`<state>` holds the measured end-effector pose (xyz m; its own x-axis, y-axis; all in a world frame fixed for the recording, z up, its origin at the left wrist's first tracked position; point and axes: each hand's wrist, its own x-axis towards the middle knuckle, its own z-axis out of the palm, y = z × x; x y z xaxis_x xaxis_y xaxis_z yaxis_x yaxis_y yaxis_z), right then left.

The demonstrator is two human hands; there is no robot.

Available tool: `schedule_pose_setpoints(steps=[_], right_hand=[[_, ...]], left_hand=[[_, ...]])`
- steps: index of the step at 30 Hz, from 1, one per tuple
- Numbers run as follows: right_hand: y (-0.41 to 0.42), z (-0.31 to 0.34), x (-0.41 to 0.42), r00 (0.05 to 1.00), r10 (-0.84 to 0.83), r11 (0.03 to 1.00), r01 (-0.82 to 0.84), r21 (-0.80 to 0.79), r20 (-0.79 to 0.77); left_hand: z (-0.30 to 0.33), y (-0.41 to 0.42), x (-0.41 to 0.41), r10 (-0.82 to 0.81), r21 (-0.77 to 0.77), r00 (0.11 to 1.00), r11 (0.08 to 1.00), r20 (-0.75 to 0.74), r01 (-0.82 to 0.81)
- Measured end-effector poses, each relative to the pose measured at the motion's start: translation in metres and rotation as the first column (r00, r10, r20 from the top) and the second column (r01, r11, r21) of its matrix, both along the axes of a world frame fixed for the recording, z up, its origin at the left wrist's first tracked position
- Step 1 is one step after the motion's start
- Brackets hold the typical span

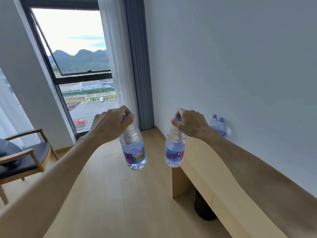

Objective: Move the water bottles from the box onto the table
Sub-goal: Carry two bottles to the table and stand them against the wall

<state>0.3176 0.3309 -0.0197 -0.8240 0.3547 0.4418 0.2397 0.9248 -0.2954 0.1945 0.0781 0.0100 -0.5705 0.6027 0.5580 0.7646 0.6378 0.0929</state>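
Hands hide 2 bottles' caps.

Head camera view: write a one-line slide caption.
Each hand, left and right, carries a water bottle by its cap toward the table, where two bottles stand.

A tall dark-framed window fills the upper left, showing green hills, low buildings and a car park with a red truck far below, and one pane of it is tilted open. Just right of the window hang a sheer white curtain and a pleated grey curtain, which reaches down to the pale wooden floor in the corner beside a plain white wall. At the left edge stands a wooden armchair with a dark seat cushion, and a dark rounded object sits on the floor at lower right.
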Motion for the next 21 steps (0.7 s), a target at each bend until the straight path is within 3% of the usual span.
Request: schedule_pose_setpoints(steps=[13, 21], right_hand=[[0.177, -0.018, -0.134, 0.999, -0.051, 0.998, 0.051, -0.021, 0.018], [0.274, -0.047, -0.161, 0.979, -0.198, 0.975, 0.202, -0.095, 0.051]], left_hand=[[-0.011, 0.203, -0.148, -0.151, -0.044, 0.988, 0.988, -0.011, 0.151], [-0.036, 0.334, -0.208, -0.263, -0.064, 0.964, 0.962, 0.037, 0.265]])
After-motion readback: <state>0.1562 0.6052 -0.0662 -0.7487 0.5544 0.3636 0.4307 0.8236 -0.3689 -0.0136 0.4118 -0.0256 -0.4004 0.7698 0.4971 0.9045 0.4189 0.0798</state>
